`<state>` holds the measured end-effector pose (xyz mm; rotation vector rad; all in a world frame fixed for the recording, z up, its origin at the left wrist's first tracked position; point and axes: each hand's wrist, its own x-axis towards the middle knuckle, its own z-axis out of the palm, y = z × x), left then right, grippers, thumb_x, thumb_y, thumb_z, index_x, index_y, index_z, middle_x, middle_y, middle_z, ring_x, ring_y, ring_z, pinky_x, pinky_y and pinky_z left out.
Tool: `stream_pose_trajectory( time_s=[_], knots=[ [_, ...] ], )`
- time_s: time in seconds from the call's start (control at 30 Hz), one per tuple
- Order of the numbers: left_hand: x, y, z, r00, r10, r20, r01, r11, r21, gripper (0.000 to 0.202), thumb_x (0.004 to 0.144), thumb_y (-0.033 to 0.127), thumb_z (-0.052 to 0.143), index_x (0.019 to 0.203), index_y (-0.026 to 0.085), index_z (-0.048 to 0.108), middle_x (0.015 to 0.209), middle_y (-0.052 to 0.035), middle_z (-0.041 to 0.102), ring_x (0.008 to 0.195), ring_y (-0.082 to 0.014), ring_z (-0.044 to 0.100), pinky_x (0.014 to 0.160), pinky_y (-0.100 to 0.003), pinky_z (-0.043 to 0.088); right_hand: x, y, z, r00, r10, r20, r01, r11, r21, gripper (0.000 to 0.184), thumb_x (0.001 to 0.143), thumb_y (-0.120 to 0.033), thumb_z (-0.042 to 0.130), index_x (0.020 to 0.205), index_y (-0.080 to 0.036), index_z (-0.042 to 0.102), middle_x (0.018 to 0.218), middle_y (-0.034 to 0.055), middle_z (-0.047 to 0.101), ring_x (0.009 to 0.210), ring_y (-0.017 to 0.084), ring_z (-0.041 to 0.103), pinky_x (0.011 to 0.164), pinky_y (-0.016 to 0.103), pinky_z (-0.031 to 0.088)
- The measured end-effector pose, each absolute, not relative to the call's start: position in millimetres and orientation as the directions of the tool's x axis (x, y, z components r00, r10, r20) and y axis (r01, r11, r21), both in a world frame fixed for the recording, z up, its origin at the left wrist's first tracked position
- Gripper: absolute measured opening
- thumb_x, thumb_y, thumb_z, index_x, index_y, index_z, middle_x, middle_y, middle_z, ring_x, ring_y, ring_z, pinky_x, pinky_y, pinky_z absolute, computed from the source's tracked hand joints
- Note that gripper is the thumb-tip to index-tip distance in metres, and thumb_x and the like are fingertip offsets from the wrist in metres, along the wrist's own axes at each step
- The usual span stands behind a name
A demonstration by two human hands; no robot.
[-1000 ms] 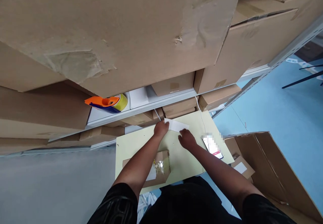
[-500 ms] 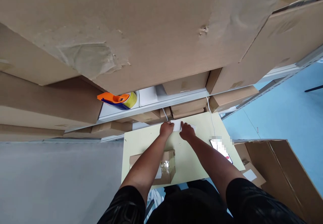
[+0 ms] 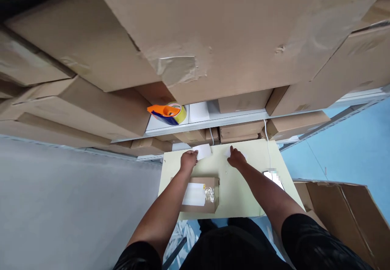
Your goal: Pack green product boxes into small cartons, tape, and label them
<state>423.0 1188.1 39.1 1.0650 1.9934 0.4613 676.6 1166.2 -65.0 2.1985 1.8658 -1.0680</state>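
My left hand (image 3: 188,160) pinches a white paper slip (image 3: 204,152) by its left end, over the back edge of the small table (image 3: 240,197). To the right of it, my right hand (image 3: 236,157) rests on the tabletop with the index finger stretched forward. A second white slip (image 3: 245,155) lies under this hand, mostly covered by it. Nearer to me, below my left forearm, sits a taped cardboard box (image 3: 211,208) with a white label (image 3: 194,194) on its top.
Shelves with large cartons (image 3: 231,30) rise just behind the table. An orange and blue tape dispenser (image 3: 167,113) stands on the shelf (image 3: 195,127). On the table's right lies a phone (image 3: 273,177) with a white cable (image 3: 268,148). An open carton (image 3: 338,205) stands at right.
My left hand has moved left with the paper slip, away from my right hand. The view has shifted, and the box's label now shows more fully.
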Motion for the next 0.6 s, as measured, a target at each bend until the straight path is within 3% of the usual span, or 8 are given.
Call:
stream_pose_trajectory(
  time_s=[0.1,0.2,0.27,0.33,0.4,0.47,0.53,0.6],
  knots=[
    [414,1162,70,-0.245,0.878,-0.411,0.365,0.476,0.800,0.038,0.084,0.053,0.065,0.067,0.021,0.055,0.050,0.0029,0.054,0.046,-0.0122,0.051,0.049,-0.022,0.039,670,1155,-48,0.060,0.881,-0.469,0.870,-0.276,-0.408,0.078,0.093,-0.025,0.051,0.163,-0.009,0.021,0.136,0.0221,0.057,0.119,0.032,0.059,0.091,0.038,0.049],
    [405,1135,96,-0.172,0.924,-0.340,0.208,0.372,0.905,0.043,0.080,0.059,0.070,0.066,0.021,0.056,0.048,0.0049,0.051,0.044,-0.0101,0.043,0.047,-0.022,0.034,652,1128,-20,0.039,0.967,-0.253,0.822,-0.175,-0.542,0.075,0.094,-0.035,0.052,0.160,-0.009,0.029,0.135,0.0216,0.058,0.123,0.033,0.057,0.097,0.042,0.049],
    [398,1117,112,-0.138,0.951,-0.277,0.197,0.301,0.933,0.043,0.083,0.060,0.068,0.067,0.021,0.057,0.050,0.0052,0.051,0.046,-0.0102,0.044,0.048,-0.022,0.034,635,1103,2,0.030,0.996,-0.082,0.731,-0.078,-0.678,0.075,0.091,-0.041,0.057,0.157,-0.012,0.034,0.135,0.0198,0.059,0.124,0.032,0.056,0.102,0.045,0.048],
    [389,1098,126,-0.128,0.983,-0.134,0.314,0.168,0.934,0.042,0.088,0.056,0.066,0.068,0.020,0.059,0.053,0.0044,0.052,0.050,-0.0111,0.047,0.052,-0.023,0.036,615,1079,27,0.076,0.997,0.015,0.578,-0.032,-0.815,0.070,0.088,-0.043,0.060,0.150,-0.016,0.044,0.131,0.0169,0.062,0.116,0.031,0.060,0.100,0.046,0.049],
    [377,1078,139,-0.064,0.991,0.114,0.520,-0.065,0.852,0.035,0.093,0.047,0.064,0.070,0.020,0.063,0.061,0.0022,0.058,0.058,-0.0126,0.053,0.059,-0.024,0.040,593,1059,51,0.150,0.988,-0.043,0.328,-0.091,-0.940,0.053,0.089,-0.046,0.060,0.134,-0.020,0.059,0.120,0.0130,0.068,0.106,0.028,0.065,0.094,0.044,0.052],
    [362,1058,151,0.127,0.921,0.369,0.675,-0.353,0.648,0.025,0.096,0.035,0.062,0.077,0.020,0.068,0.071,-0.0007,0.065,0.067,-0.0145,0.060,0.067,-0.026,0.043,571,1043,74,0.172,0.964,-0.205,0.004,-0.208,-0.978,0.043,0.091,-0.054,0.057,0.115,-0.021,0.069,0.108,0.0106,0.072,0.095,0.025,0.068,0.084,0.039,0.054],
    [346,1040,158,0.362,0.771,0.524,0.702,-0.595,0.391,0.016,0.097,0.025,0.061,0.085,0.020,0.071,0.076,-0.0031,0.069,0.071,-0.0159,0.062,0.071,-0.028,0.043,547,1032,95,0.099,0.936,-0.338,-0.277,-0.300,-0.913,0.049,0.091,-0.064,0.056,0.104,-0.019,0.071,0.100,0.0099,0.074,0.084,0.023,0.069,0.075,0.035,0.054],
    [332,1024,162,0.522,0.605,0.601,0.655,-0.736,0.172,0.012,0.096,0.020,0.061,0.089,0.019,0.071,0.072,-0.0036,0.067,0.068,-0.0163,0.061,0.066,-0.030,0.042,523,1023,114,0.025,0.926,-0.377,-0.427,-0.331,-0.841,0.054,0.087,-0.070,0.060,0.100,-0.019,0.071,0.091,0.0082,0.075,0.075,0.021,0.067,0.067,0.032,0.052]
  ],
)
